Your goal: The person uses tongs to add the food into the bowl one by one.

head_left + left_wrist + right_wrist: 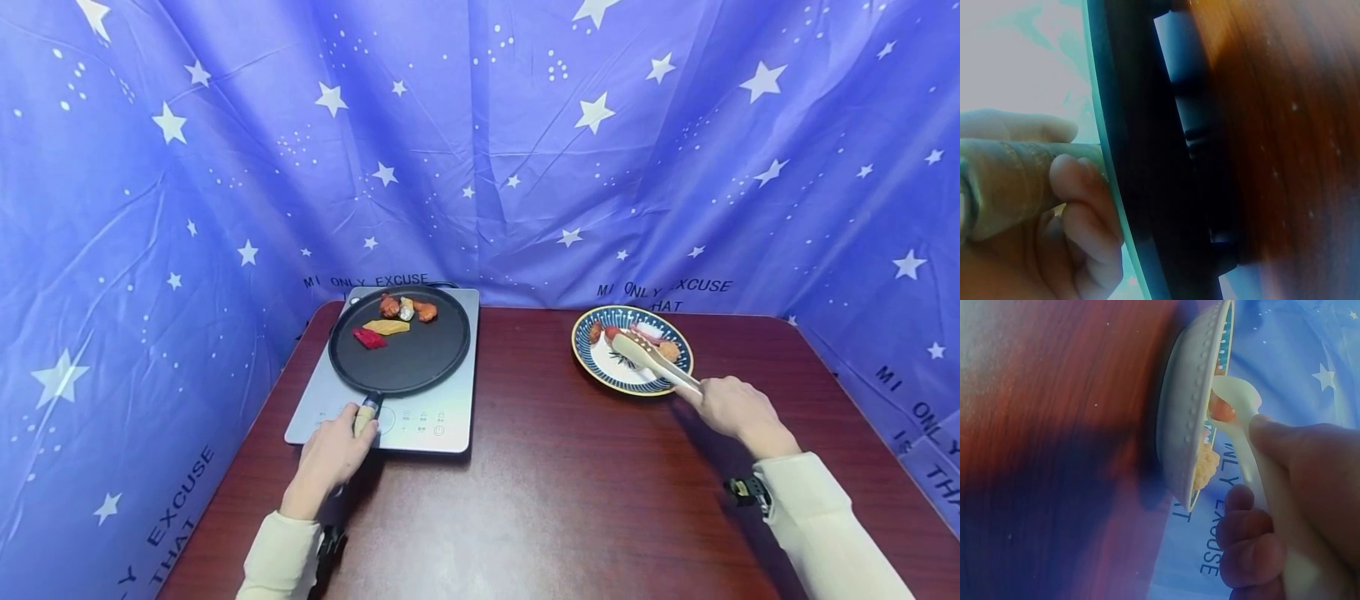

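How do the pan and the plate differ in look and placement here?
The pan is plain black with a handle; the plate is patterned in blue and white and shows no handle. The pan is on the silver cooktop, while the plate stands on the table. The pan looks larger than the plate. Both are round and hold food pieces.

Induction cooker [307, 425] on table [525, 500], left; frying pan [420, 362] on cooker, handle [364, 418] toward front, in left hand [333, 454]. Food pieces [387, 327] mostly in pan's far half. Plate [588, 364] right of cooker, more food [669, 351] inside; tongs [651, 358] over plate, right hand [738, 412] at its near right. Curtain [480, 167] behind table.
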Demonstrator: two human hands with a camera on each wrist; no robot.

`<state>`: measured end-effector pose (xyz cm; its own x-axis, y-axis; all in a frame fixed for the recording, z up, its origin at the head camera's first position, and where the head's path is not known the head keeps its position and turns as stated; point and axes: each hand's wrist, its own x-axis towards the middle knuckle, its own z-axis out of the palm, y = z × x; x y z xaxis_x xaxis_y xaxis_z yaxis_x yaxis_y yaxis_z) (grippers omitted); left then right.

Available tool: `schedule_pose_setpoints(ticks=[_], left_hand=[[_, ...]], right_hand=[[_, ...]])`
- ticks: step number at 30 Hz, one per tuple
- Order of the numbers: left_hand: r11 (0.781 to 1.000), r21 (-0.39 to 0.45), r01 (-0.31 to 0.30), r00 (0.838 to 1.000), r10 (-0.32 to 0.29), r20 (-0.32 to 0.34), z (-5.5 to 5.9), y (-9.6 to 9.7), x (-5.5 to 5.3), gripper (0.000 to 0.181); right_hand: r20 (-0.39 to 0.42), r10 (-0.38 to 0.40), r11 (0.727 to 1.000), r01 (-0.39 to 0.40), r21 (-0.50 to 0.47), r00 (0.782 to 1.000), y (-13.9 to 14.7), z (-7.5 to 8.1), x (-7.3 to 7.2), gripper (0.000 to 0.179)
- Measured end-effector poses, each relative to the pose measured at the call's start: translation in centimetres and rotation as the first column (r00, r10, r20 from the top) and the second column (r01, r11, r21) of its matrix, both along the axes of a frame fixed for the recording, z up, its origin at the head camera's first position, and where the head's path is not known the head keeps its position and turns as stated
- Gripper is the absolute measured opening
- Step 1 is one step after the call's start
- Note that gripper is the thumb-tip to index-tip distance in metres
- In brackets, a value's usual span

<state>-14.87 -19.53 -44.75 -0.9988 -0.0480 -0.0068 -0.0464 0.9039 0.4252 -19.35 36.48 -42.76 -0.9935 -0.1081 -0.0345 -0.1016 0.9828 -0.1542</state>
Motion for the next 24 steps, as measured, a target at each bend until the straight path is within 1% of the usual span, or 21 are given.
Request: schedule_pose_setpoints(ticks=[3,5,11,18,22,24], left_hand=[[1.000,-0.001,-0.004,1.000,0.004,-0.003,0.01,-0.01,-0.02,0.042],[1.000,-0.003,-0.003,1.000,0.003,-0.007,0.03,0.01,-0.03,0.042],[1.000,0.000,0.003,1.000,-0.003,-0.005,-0.05,0.06,0.02,0.041],[1.000,-0.004,0.003,1.000,-0.003,-0.002,-0.24,0.02,0.06,0.040],[1.000,-0.006,0.002,1.000,-0.002,-0.006,-0.22,0.02,-0.01,0.040],[1.000,-0.004,0.002,1.000,-0.002,-0.005,-0.17,0.03,-0.02,0.040]], right_hand=[[-0.031,0.011,1.000,-0.011,0.008,0.999,-0.15,0.03,-0.19,0.052],[-0.038,0.014,1.000,-0.013,0.010,0.999,-0.20,0.12,-0.24,0.053],[-0.035,0.007,1.000,-0.007,-0.003,0.999,-0.38,0.42,-0.08,0.052],[-0.029,0.011,1.000,-0.012,-0.011,1.000,-0.46,0.19,-0.01,0.052],[-0.048,0.013,1.000,-0.014,-0.011,0.999,-0.59,0.43,-0.07,0.054],[-0.043,0.013,1.000,-0.014,-0.014,0.999,-0.58,0.60,-0.08,0.056]])
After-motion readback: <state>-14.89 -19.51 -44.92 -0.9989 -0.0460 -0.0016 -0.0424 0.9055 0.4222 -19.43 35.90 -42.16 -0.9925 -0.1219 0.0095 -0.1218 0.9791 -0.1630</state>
